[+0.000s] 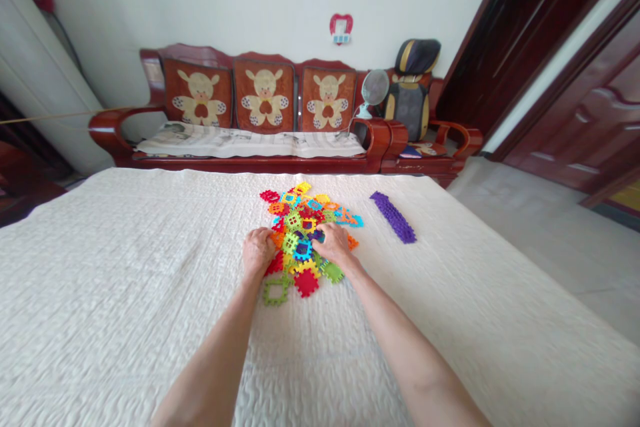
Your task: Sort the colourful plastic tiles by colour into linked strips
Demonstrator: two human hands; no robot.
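Note:
A heap of colourful plastic interlocking building pieces lies on the white quilted cover (150,267). At the heap's left edge is my left hand (259,251), its fingers curled inward beside an orange piece (277,239); what they hold, if anything, is hidden. My right hand (334,244) reaches into the right side, thumb and fingers closed around a dark purple piece (317,235). Between the hands lie a blue square frame (303,250) and a green window piece (291,243). Nearer to me are a red square (307,283) and a green frame (275,291).
A strip of joined purple pieces (394,217) lies right of the heap. Beyond the covered surface stands a wooden sofa (240,164) with bear cushions (265,95). A small fan (374,88) and a chair with a massage cushion (407,110) are at back right.

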